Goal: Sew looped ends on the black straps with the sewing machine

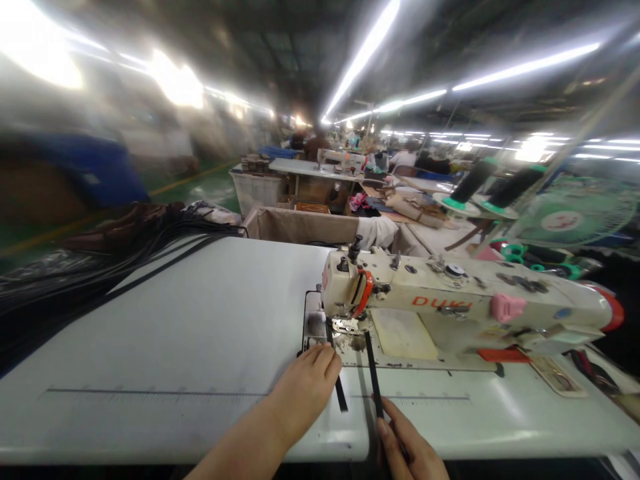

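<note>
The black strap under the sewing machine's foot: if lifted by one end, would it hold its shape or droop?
The black strap would probably droop: it is thin, narrow and lies flat. It likely weighs little, since the right hand guides it with fingers alone. The left hand presses the shorter strip.

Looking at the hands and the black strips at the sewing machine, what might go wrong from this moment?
1. The left hand rests beside the presser foot; its fingertips might slip under the needle.
2. The two black strips lie apart; one could feed crooked.
3. The right hand holds its strip at the table edge, so it may slip off.
</note>
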